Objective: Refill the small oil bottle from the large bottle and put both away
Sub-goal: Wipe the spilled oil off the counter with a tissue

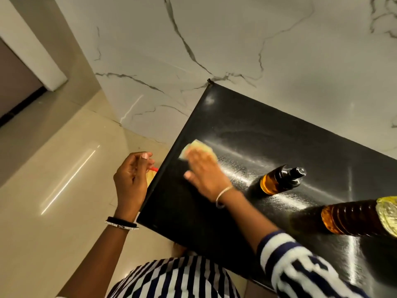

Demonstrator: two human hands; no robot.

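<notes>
On black counter (268, 134) | right hand (204, 172) flat on yellow cloth (194, 147) | left hand (131, 178) loose, grip released

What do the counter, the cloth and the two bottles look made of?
Counter: polished black stone, probably; mirror-like glare. Cloth: soft pale-yellow fabric or sponge, unclear. Small bottle: amber glass or plastic, black plastic pump. Large bottle: clear ribbed plastic, likely.

A white marble wall (236, 39) with grey veins rises behind a glossy black counter (268, 130), whose top is streaked with glare. The floor (53, 201) is beige tile (one long light streak reflected in it). A dark doorway (15, 89) stands far left.
</notes>
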